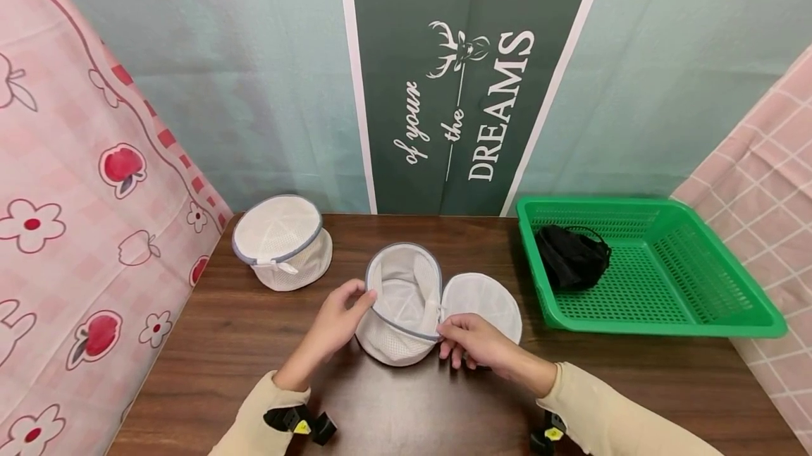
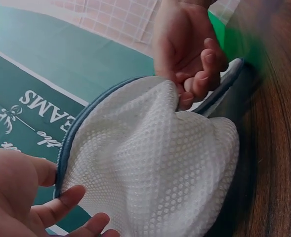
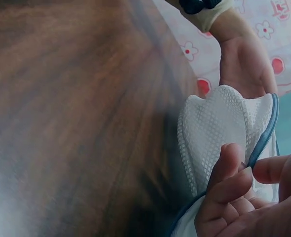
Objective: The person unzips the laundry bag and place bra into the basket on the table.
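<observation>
A round white mesh laundry bag (image 1: 390,341) with a blue zipped rim stands on the table, its mouth uncovered. The flap lid (image 1: 483,295) lies folded out to its right. My left hand (image 1: 339,316) pinches the rim on the left side, thumb on top. On the right side of the rim, beside the lid, my right hand (image 1: 476,340) pinches the zipper edge between thumb and fingers. Teeth run along the blue zipper (image 3: 266,133) in the right wrist view. Creased mesh wall (image 2: 150,153) fills the middle of the left wrist view.
A second white mesh bag (image 1: 298,269) with a blue rim stands at the back left of the brown table (image 1: 266,343). At the right is a green plastic basket (image 1: 666,329) holding a black bunched cloth item (image 1: 571,259) with a cord. Printed curtains hang behind and beside.
</observation>
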A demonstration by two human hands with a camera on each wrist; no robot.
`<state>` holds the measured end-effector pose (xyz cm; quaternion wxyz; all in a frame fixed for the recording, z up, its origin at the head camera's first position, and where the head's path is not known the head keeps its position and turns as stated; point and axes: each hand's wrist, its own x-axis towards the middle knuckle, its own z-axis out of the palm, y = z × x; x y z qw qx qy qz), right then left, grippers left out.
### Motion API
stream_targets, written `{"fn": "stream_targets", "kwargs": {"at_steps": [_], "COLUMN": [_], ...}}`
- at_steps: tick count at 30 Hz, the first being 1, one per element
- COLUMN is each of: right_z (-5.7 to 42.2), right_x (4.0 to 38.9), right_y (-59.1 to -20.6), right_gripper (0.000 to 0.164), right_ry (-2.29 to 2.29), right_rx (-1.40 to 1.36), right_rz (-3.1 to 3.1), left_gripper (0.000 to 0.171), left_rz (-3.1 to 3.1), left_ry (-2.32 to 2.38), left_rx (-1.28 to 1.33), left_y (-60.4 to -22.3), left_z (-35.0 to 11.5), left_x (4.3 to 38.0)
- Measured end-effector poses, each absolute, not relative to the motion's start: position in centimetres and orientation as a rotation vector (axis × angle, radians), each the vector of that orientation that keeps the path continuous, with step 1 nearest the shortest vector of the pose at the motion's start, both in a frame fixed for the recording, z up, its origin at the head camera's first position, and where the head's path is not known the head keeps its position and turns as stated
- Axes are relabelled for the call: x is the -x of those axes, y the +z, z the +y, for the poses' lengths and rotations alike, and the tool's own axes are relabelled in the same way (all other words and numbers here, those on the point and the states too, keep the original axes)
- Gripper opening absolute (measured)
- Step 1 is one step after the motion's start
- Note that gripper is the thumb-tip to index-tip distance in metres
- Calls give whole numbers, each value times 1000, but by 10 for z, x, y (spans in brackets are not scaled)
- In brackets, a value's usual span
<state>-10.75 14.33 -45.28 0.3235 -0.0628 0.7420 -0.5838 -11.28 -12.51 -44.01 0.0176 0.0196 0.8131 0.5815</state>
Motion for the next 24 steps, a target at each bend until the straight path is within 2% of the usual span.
{"fn": "stream_targets", "kwargs": {"at_steps": [9,24], "right_z": [144,148], "right_x": [128,158], "right_y": [-449,-456], "right_gripper": [35,27], "right_ry": [-1547,-1562], "right_rx": [142,80], "right_rz": [1984,2021], "left_gripper": [16,19], "left_rz": [2538,2547], "left_ry": [1824,1859], "left_rx": [-26,-11], "left_y": [-445,-453], "left_z": [-123,-116], "left_x": [124,151]}}
